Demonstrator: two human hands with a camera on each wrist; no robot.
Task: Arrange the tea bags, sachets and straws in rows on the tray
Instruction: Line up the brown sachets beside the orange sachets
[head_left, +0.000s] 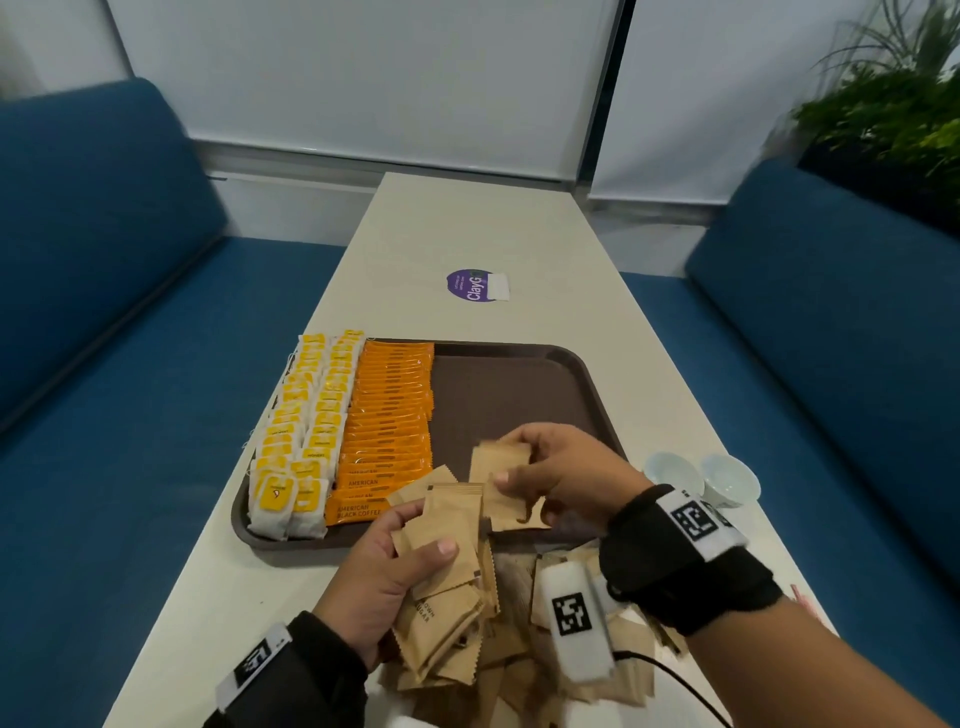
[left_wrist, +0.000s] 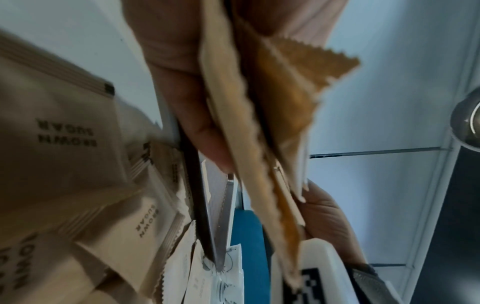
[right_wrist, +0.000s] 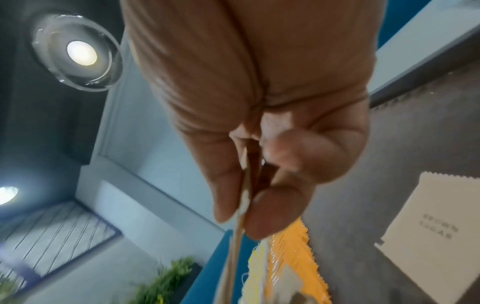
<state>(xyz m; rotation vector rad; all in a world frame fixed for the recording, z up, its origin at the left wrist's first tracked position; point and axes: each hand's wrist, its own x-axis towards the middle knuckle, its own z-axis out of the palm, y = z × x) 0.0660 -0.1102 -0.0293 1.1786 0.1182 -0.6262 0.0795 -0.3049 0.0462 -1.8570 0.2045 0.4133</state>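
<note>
Left hand (head_left: 387, 566) grips a sachet fan (head_left: 449, 525) at lower centre; right hand (head_left: 563, 475) pinches sachets over the tray (head_left: 519, 364). Likely light, thin, slippery paper: hold flat faces, near edges. Pile (head_left: 519, 660) on tabletop (head_left: 467, 228).

A long cream table (head_left: 467, 228) runs away from the viewer between two blue upholstered benches, one on the left (head_left: 88, 218) and one on the right (head_left: 831, 291). Behind it hang pale roller blinds (head_left: 363, 78) split by a dark frame (head_left: 602, 88). Green plants (head_left: 893, 104) rise behind the right bench. Overhead, a round recessed lamp (right_wrist: 82, 53) glows in a dark ceiling (a second one sits at the frame's edge).
</note>
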